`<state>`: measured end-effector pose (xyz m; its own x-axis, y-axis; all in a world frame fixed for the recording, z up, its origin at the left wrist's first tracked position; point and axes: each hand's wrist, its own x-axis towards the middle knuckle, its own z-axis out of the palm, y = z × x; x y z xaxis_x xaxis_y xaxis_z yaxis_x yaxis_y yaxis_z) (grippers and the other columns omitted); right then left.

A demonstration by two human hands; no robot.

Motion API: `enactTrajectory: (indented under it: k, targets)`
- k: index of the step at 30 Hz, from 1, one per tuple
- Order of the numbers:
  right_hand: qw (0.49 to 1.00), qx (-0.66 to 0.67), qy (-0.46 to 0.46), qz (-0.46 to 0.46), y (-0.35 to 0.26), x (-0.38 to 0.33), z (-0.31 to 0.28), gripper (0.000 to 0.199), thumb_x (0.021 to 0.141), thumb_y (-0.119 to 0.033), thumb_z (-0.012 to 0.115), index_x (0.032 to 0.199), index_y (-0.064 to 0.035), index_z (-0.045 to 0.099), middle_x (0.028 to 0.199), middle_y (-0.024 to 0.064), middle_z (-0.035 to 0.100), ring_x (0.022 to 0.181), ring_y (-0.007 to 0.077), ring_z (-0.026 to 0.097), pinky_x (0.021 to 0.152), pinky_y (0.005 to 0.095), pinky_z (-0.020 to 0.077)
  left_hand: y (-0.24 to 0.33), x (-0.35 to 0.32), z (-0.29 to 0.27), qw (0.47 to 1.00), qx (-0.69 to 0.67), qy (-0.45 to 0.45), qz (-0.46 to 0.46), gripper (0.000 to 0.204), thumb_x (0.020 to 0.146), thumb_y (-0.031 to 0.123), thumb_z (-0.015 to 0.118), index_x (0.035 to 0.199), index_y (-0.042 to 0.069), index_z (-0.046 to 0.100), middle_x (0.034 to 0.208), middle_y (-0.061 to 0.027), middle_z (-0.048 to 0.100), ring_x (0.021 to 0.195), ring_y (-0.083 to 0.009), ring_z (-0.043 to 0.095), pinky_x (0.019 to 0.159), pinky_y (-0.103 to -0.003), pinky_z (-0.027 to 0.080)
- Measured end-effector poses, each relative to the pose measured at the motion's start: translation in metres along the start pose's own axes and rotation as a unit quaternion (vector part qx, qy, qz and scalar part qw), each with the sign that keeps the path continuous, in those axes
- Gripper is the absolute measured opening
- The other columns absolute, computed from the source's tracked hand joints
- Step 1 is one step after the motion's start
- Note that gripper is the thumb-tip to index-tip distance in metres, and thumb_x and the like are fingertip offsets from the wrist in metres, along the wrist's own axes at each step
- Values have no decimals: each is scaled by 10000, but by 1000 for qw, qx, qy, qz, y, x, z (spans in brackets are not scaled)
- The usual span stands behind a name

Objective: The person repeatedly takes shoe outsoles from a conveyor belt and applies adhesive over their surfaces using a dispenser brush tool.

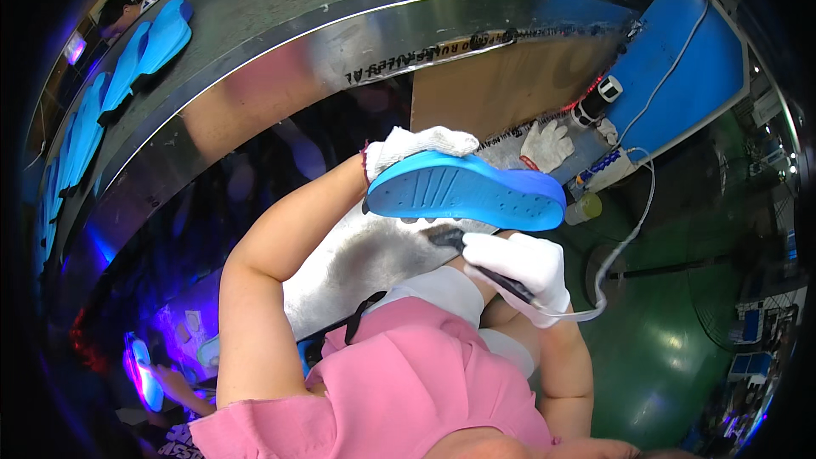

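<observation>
In my left hand [418,146], which wears a white knit glove, a blue shoe sole [466,195] is gripped along its far edge. The sole is held up on its side, with a row of slots and several small holes facing me. My right hand [529,265], also gloved in white, is closed around a slim black brush [501,279]. Its dark tip [445,239] lies just below the sole's near edge; whether they touch I cannot tell. From the back end of the brush runs a pale hose [609,262]. Beneath both hands is a shiny metal surface [331,276].
Several blue soles [161,38] lie along the dark conveyor belt [280,4] behind its metal rail. A loose white glove [548,146], a black-and-white cylinder [600,99] and a yellowish container [583,208] stand right of my work. Lower left, another person's hand [170,382] is beside a blue sole.
</observation>
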<state>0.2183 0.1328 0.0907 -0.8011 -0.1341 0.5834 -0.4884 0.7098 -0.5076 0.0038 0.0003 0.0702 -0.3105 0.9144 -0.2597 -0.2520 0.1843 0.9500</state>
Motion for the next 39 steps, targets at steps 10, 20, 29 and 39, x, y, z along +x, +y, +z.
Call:
enactTrajectory:
  k: [10, 20, 29, 39]
  targets:
    - [997, 7, 73, -14, 15, 7, -1, 241, 655, -16, 783, 882, -27, 706, 903, 140, 697, 706, 242, 642, 647, 306, 502, 2, -6, -22, 967, -161, -155, -119, 841, 790, 659, 545, 1347, 34, 461, 1065, -281, 613, 740, -390, 665, 561, -459, 559]
    - [860, 292, 352, 227, 32, -31, 36, 128, 828, -70, 634, 922, 7, 595, 789, 40, 593, 658, 91, 517, 586, 229, 417, 127, -7, 28, 820, -436, -14, 372, 867, 847, 744, 352, 1313, 20, 454, 1179, -240, 550, 993, -366, 577, 873, -458, 519]
    - [768, 454, 225, 392, 152, -117, 178, 251, 842, -81, 655, 1068, 15, 605, 819, 72, 617, 606, 116, 560, 533, 232, 462, 124, 56, 42, 567, 620, 339, 424, 562, 876, 388, 574, 1246, -31, 511, 1330, -215, 457, 1274, -381, 396, 1070, -493, 306]
    - [727, 477, 195, 454, 141, -120, 171, 237, 858, -82, 642, 1075, -2, 588, 825, 55, 577, 649, 113, 535, 569, 238, 472, 159, 46, 29, 605, 704, 324, 185, 505, 870, 453, 522, 1063, -7, 599, 1073, -226, 591, 1053, -365, 535, 940, -446, 403]
